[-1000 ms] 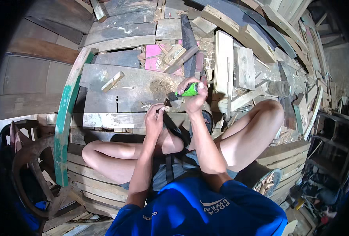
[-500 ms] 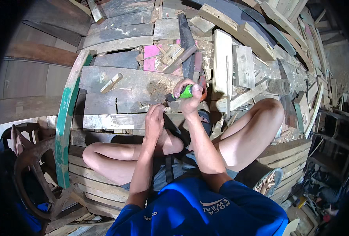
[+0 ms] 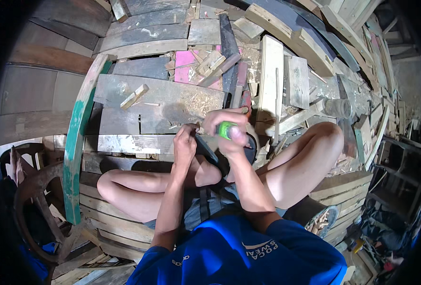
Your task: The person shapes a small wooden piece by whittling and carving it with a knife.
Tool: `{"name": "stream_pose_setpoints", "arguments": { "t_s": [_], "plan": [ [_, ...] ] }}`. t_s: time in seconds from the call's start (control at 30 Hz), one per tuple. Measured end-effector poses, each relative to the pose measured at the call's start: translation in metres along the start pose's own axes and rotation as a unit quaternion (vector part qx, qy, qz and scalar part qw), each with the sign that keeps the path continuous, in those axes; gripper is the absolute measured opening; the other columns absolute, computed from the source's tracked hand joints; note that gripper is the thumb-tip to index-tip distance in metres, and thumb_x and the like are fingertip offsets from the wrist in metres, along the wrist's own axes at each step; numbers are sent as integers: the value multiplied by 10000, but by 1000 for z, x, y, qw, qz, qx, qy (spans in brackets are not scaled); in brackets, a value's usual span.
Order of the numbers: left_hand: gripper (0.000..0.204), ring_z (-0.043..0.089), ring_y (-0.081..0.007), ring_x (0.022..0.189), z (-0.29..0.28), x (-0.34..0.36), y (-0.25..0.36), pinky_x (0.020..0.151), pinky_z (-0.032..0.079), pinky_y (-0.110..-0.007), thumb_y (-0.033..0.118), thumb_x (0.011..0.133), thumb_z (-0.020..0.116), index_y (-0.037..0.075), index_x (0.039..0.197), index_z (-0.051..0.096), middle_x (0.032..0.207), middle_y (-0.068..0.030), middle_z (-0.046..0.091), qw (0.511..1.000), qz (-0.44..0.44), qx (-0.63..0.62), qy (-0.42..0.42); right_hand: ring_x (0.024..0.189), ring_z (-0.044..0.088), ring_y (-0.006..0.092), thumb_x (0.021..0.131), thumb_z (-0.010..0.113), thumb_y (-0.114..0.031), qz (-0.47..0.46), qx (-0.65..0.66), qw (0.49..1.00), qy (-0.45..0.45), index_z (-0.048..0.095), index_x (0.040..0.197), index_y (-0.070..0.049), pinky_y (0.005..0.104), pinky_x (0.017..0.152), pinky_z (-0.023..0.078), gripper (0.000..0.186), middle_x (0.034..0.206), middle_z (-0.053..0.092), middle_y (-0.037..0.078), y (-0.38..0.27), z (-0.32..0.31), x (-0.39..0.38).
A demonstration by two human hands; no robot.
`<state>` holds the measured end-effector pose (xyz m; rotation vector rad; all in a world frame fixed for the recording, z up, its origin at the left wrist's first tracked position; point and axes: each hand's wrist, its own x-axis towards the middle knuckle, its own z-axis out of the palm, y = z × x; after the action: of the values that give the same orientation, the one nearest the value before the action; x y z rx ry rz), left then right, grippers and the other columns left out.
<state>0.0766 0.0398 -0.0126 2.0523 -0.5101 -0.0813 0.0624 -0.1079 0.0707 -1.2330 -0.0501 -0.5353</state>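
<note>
My right hand (image 3: 224, 124), smeared a little by motion, is wrapped round a green-handled knife (image 3: 226, 128) in front of me. Its blade cannot be made out now. To the left of it, my left hand (image 3: 186, 142) is closed in a pinch just above the near edge of the planks. Whatever its fingertips hold is too small and dark to name. The hands are apart, both over my crossed legs. Pale wood shavings (image 3: 205, 102) lie on the board (image 3: 158, 107) just beyond them.
A short wood block (image 3: 134, 96) rests on the boards. A dark-bladed tool (image 3: 228, 47) lies beyond, near more offcuts (image 3: 211, 64). A green-painted beam (image 3: 76, 152) stands left. Several planks and a jar (image 3: 337, 107) are right; a bucket of wood pieces (image 3: 331, 221) stands beside my thigh.
My right hand has drawn nearer to me and turned with the knife, away from my left fingertips. My left hand has stayed almost in place.
</note>
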Motion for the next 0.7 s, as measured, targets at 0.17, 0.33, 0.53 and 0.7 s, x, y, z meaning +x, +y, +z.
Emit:
{"name": "stream_pose_setpoints", "arguments": {
  "t_s": [0.17, 0.33, 0.53, 0.7],
  "plan": [
    [319, 618, -383, 827, 1, -5, -12, 723, 506, -398, -140, 686, 439, -47, 935, 615, 876, -210, 614, 1000, -6, 14, -12, 453, 482, 171, 838, 420, -616, -5, -54, 999, 4, 483, 566, 22, 283, 446, 356, 697, 512, 502, 66, 33, 3, -6],
    [308, 618, -380, 816, 4, -9, -15, 724, 509, -401, -133, 690, 457, -47, 940, 615, 885, -203, 614, 999, -10, -41, -15, 435, 469, 161, 844, 421, -635, -26, 12, 999, 25, 481, 564, 32, 278, 429, 341, 726, 502, 490, 74, -3, 1, 6],
    [271, 624, -371, 811, 4, -9, -14, 705, 505, -395, -130, 721, 476, -38, 933, 617, 868, -191, 619, 1000, 0, -25, 0, 442, 472, 167, 838, 424, -634, -16, -7, 998, 65, 486, 561, 39, 281, 438, 345, 730, 506, 494, 90, 22, 8, -3],
    [162, 635, -349, 796, 5, -9, -8, 688, 501, -379, -114, 762, 552, -46, 895, 615, 849, -185, 630, 999, -22, -24, 11, 440, 466, 177, 860, 403, -614, -23, -17, 998, 62, 477, 565, 37, 294, 447, 346, 718, 508, 491, 81, 12, 5, -4]
  ]
}}
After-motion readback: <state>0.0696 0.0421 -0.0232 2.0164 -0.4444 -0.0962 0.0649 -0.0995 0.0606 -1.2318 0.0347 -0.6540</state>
